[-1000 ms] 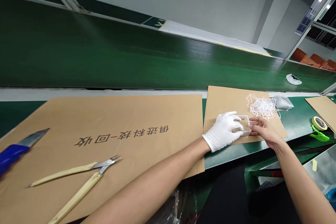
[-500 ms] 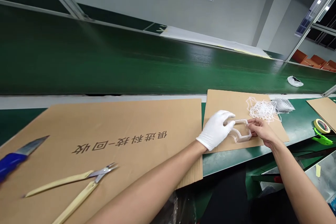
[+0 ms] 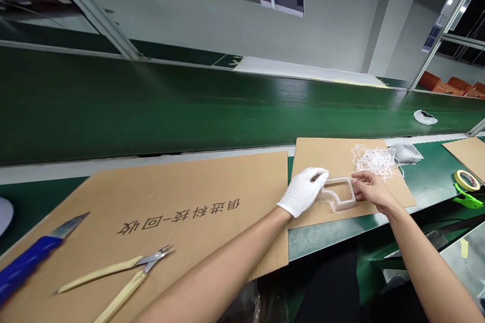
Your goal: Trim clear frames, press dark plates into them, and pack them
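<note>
— Head view: your grip?
— Your white-gloved left hand (image 3: 302, 192) and bare right hand (image 3: 373, 186) flank the clear plastic tray (image 3: 341, 207), fingertips at its ends; whether clenched, cannot tell.
— Its place?
— Over the cardboard sheet (image 3: 326, 159), just beside the white plastic scraps (image 3: 375, 161).

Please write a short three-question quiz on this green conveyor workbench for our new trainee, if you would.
1. Which hand wears the white fabric glove?
2. True or false: the yellow-handled side cutters lie on the large brown cardboard sheet printed with dark Chinese characters.
3. What lies on the smaller brown cardboard sheet, near the clear plastic frame?
A. A tangle of white plastic strips
B. A yellow roll of tape
C. A blue-handled utility knife

Key: 1. Left; 2. True; 3. A
</note>
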{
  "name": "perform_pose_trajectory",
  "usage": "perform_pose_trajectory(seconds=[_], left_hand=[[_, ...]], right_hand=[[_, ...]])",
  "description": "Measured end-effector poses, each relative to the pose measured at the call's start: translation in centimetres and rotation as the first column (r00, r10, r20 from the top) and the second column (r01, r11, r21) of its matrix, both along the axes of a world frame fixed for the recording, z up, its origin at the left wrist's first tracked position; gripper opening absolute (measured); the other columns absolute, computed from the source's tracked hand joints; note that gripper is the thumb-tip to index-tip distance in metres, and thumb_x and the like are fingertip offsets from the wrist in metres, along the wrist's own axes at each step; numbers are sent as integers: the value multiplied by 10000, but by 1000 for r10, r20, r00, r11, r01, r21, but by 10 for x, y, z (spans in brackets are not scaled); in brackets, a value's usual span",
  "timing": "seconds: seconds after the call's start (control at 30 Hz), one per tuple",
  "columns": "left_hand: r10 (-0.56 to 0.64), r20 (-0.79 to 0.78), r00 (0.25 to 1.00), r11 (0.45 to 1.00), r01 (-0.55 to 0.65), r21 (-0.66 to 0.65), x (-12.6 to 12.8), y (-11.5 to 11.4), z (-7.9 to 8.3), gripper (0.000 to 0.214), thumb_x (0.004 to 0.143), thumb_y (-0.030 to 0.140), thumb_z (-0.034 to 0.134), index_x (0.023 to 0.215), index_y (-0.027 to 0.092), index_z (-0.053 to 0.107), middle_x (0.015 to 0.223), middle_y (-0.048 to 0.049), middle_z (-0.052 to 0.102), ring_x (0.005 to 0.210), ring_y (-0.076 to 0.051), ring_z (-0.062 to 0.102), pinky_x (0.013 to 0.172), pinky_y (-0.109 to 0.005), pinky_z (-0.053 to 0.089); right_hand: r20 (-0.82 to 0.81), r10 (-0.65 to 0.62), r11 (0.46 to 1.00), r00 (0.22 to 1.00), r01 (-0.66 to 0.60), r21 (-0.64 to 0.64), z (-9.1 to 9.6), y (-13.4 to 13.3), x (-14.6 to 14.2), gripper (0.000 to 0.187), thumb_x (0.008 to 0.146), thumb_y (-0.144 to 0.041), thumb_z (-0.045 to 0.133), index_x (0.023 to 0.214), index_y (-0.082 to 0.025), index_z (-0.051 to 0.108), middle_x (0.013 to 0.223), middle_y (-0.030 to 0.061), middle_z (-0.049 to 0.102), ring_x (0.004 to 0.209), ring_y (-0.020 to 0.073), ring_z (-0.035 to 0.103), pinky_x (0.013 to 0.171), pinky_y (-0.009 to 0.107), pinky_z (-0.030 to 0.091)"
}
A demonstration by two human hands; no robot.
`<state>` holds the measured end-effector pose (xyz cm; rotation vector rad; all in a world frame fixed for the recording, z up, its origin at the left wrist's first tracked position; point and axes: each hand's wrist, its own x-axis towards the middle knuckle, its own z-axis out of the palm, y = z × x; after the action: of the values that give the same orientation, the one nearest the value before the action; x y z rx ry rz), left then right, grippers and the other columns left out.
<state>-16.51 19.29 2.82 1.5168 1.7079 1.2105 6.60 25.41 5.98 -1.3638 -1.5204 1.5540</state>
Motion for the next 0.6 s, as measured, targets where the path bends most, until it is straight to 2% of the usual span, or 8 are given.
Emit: perform_pose_trajectory(seconds=[0.17,0.27,0.37,0.47,0.53,0.6], left_hand=[[166,83,983,986,-167,6,-20,8,8,409,956,484,544,1133,177,748,1219,-101,778,1137,-264,711,1072,-382,530],[184,-79,980,983,-184,9,-30,11,28,394,938,431,540,1154,178,753,1258,-96,769,1187,-267,700,1108,-384,513],[93,-315,945,994,-108,-29,-24,14,54,369,923,395,539,1127,192,770,1241,-85,772,1158,-274,709,1083,-385,526],[2,-454,891,1000,-9,-14,10,29,77,384,937,407,523,1127,192,778,1234,-88,770,1123,-275,716,1052,-384,542],[-87,-520,850,994,109,13,50,51,90,402,955,426,510,1138,199,786,1245,-85,768,1145,-278,709,1060,-384,535],[-204,-603,771,965,263,10,101,82,99,412,971,423,493,1150,211,798,1264,-80,767,1183,-278,696,1063,-371,526]], right_hand=[[-35,-47,997,998,50,63,-1,-39,41,473,831,-578,818,1091,-194,728,962,58,694,821,191,675,707,320,615],[-19,-76,994,997,77,79,-7,-74,82,550,845,-657,792,1147,-201,738,1035,77,721,903,224,697,776,345,622],[-55,-126,990,991,129,55,-21,-111,120,556,861,-694,768,1115,-200,742,1043,87,733,852,211,685,731,328,607],[-109,-129,991,986,131,8,-44,-149,142,556,885,-730,724,991,-184,735,901,73,724,703,171,646,639,298,560],[-158,-157,988,975,154,-32,-66,-172,146,593,866,-772,713,901,-180,705,813,55,699,620,147,613,571,272,511],[-200,-211,977,957,200,-77,-94,-192,147,644,827,-825,709,838,-182,668,735,34,670,551,124,570,513,245,451]])
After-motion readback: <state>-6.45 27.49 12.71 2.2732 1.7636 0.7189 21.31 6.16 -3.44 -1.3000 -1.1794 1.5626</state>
